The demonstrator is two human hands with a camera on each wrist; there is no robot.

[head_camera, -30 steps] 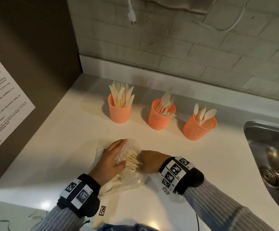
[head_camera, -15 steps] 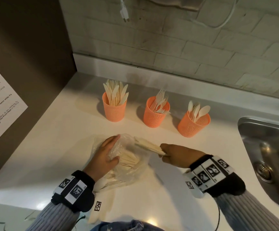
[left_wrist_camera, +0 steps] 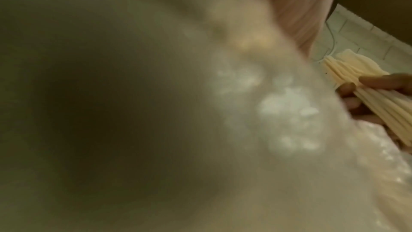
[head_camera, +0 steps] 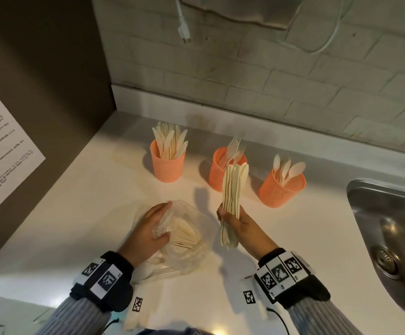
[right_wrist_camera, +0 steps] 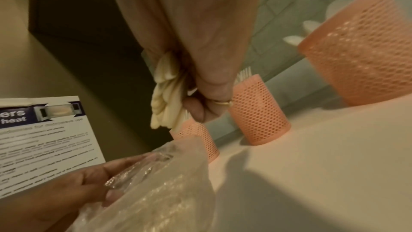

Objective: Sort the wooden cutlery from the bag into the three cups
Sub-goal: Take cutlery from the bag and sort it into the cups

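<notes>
Three orange mesh cups stand in a row at the back of the counter: the left cup [head_camera: 167, 169] holds knives, the middle cup [head_camera: 217, 174] forks, the right cup [head_camera: 281, 189] spoons. A clear plastic bag [head_camera: 187, 240] with more wooden cutlery lies in front of them. My left hand [head_camera: 165, 221] grips the bag's plastic [right_wrist_camera: 156, 191] and holds it down. My right hand [head_camera: 230, 218] is lifted to the bag's right and grips a bundle of wooden knives [head_camera: 234, 189] upright, in front of the middle cup. The same bundle [right_wrist_camera: 165, 98] shows in the right wrist view.
A steel sink [head_camera: 390, 226] lies at the right edge of the counter. A dark panel with a printed notice [head_camera: 3, 153] closes the left side. A brick wall with a hanging plug [head_camera: 184, 32] is behind the cups.
My right hand has pulled a bundle of knives out of the bag, lifted it and turned it upright. My left hand has stayed on the bag.
</notes>
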